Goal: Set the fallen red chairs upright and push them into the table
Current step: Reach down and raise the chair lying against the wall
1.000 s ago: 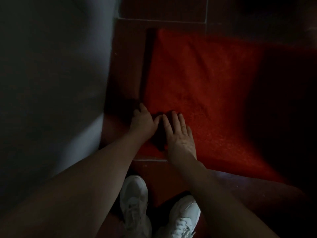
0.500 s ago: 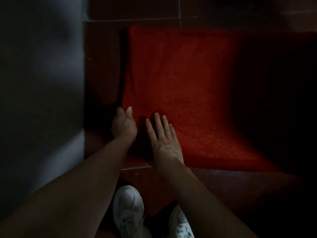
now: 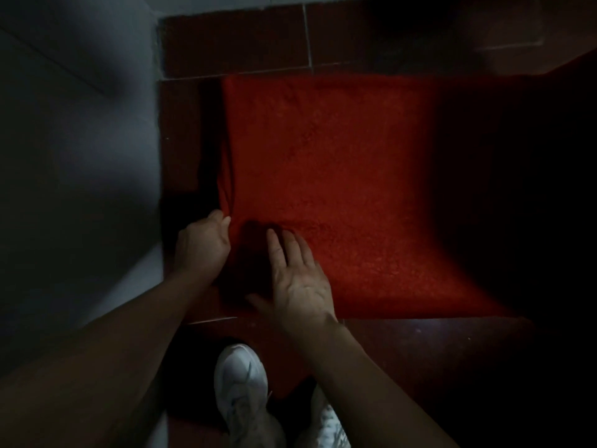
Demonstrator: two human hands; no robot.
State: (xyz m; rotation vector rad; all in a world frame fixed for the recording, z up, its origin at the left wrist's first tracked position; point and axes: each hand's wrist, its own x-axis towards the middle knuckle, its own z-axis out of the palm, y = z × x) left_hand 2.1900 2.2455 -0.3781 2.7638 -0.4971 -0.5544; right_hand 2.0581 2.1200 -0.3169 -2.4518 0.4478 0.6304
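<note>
Our left hand point(image 3: 202, 244) is gripping the left edge of the red chair point(image 3: 329, 189) (fabric-covered); our right hand point(image 3: 300, 286) is lying flat on it.

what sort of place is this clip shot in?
Likely a dim indoor room, perhaps a dining area, though no table is in view. Cues: dark red floor tiles, a grey wall at left, and a red fabric-covered chair.

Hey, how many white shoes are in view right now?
2: the left shoe at bottom centre, the right shoe beside it, partly hidden by the right forearm.
</note>
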